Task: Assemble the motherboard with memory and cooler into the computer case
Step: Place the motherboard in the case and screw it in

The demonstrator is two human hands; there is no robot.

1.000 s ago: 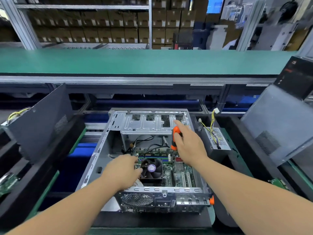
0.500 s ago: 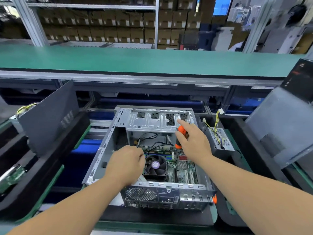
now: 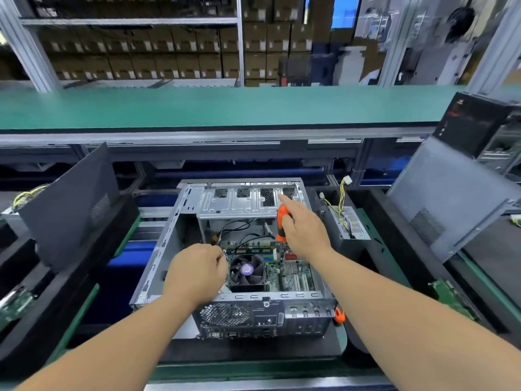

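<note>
Open grey sheet-metal computer case (image 3: 158, 258) lies on its side on a black pad, rear I/O panel w/ round fan grille facing the person. Green motherboard (image 3: 293, 275) already sits flat on the case floor, i.e. inside, towards the right half; its black cooler w/ purple-hubbed fan (image 3: 246, 270) is mounted on the board, and green/blue memory sticks (image 3: 269, 256) sit in slots just beyond the fan. Right hand (image 3: 304, 232) is wrapped round an orange-and-black screwdriver handle (image 3: 282, 222), tool upright, index finger stretched up over the handle top; tip seems to land at the board's far right edge, just under the silver drive cage (image 3: 242, 201), but the exact screw point is hidden by the hand. Left hand (image 3: 197, 273) is curled w/ fingertips pinched just left of the fan, near a small metallic bit, prob. a screw or connector; what it pinches is too small to tell. Black cables (image 3: 239, 230) loop from under the cage down to the board. So the step in hand looks like fastening the board to the case, not placing it. Next move prob. calls for keeping the driver square on the screw, pressing down while turning, and the left hand feeding or steadying whatever it pinches w/o snagging the cables. A second orange tool (image 3: 339, 314) lies by the case's near right corner; a power supply w/ yellow wires (image 3: 349, 224) sits just right of the case.
</note>
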